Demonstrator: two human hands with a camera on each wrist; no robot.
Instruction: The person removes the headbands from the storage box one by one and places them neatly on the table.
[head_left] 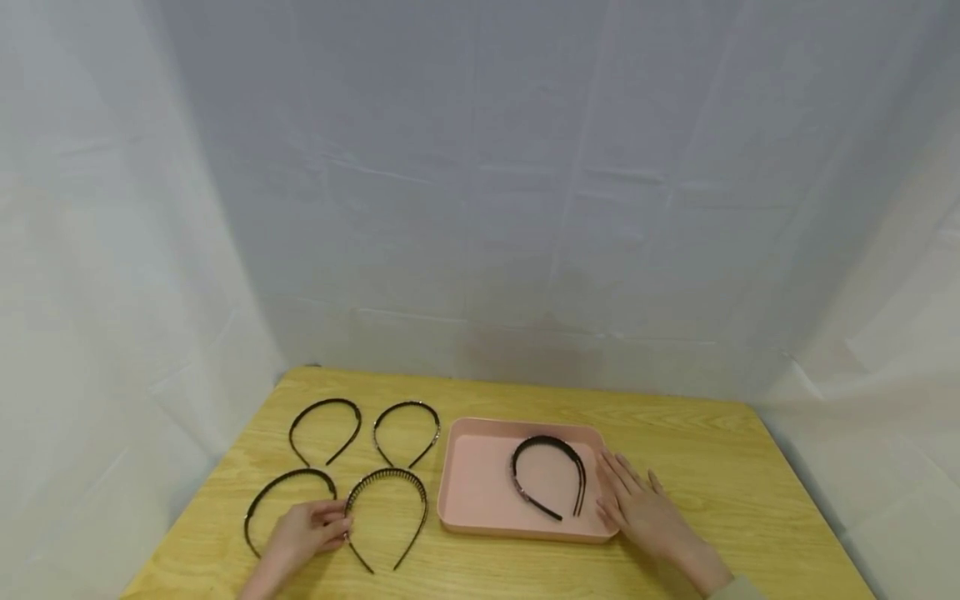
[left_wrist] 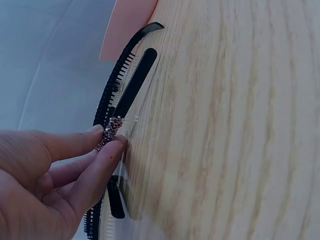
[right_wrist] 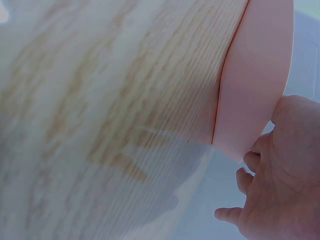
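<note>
The left hand (head_left: 303,533) sits at the near-left part of the wooden table (head_left: 697,442), between two headbands of the near row: the plain black headband (head_left: 288,500) to its left and the toothed headband (head_left: 388,512) to its right. The left wrist view shows thumb and forefinger (left_wrist: 95,172) closed on a glittery headband end (left_wrist: 111,131) — a pinch, fingers curled, with the toothed band and a plain black tip lying just beside it on the wood. From the head view it cannot be told for certain which arch that glittery end belongs to; it lies where the near-left band's right leg meets the toothed band's left leg. Both near arches open toward the near edge, legs running near–far, so the pinched end is at the near side and the arch crown lies farther away from the grip. Two more headbands rest in the far row, the far-left headband (head_left: 325,429) and the far-right headband (head_left: 407,432), both untouched. The pink tray (head_left: 480,492) is to the right of the group and holds one headband in the tray (head_left: 549,475), legs pointing near-right. The right hand (head_left: 637,508) lies flat, fingers spread — resting against the tray's right rim and holding nothing. The left hand is clearly nearer to the loose bands; the tray lies to its right, well apart from the pinch.
</note>
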